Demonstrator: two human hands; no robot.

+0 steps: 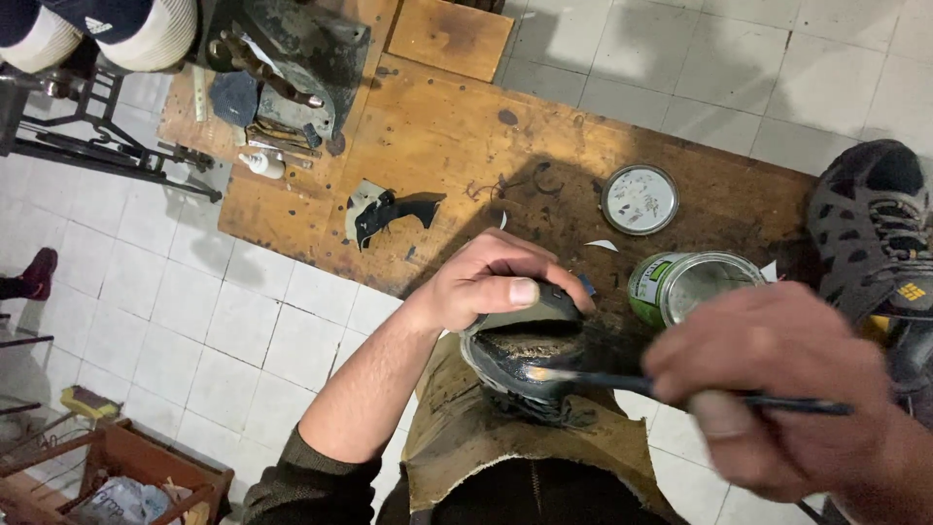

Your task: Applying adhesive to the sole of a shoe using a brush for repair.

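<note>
Brushing adhesive along a shoe's edge, seen from the head camera: my left hand [496, 282] clamps the dark shoe [525, 355] from above, fingers curled over its back and thumb pressed to the side, pinning it against the leather apron [466, 437] on my lap. My right hand [777, 389], blurred and close to the lens, pinches a thin brush [680, 389] whose pale wet tip rests on the shoe's rim. An open tin [690, 287] with a green label stands just beyond the shoe on the low wooden surface [466, 136], its lid [639, 199] lying apart behind it. Dark leather cut-outs [389, 212] lie further left. A grey hiking shoe [870, 228] sits at the right edge.

I judge the coating step under way, with part of the rim glossy. The next stroke, as I read it, calls for a steady left-hand hold and a light drag of the bristles along the rim.
</note>
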